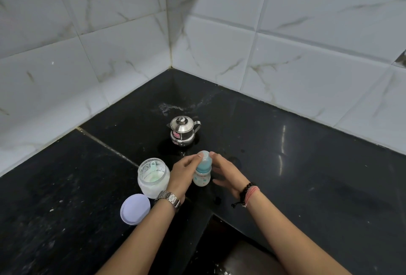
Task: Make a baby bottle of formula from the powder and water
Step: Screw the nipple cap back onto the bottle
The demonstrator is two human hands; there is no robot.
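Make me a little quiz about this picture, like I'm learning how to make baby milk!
1. True or false: the lid is on the powder jar.
2. What lies inside the powder jar? A) a scoop B) a fork C) a straw
3. Which shiny thing stands behind the baby bottle?

Key:
1. False. The lid lies on the black counter, in front of the open jar.
2. A. A pale green scoop rests in the powder.
3. The small steel pot, lid on. The left hand and right hand are at the bottle's cap.
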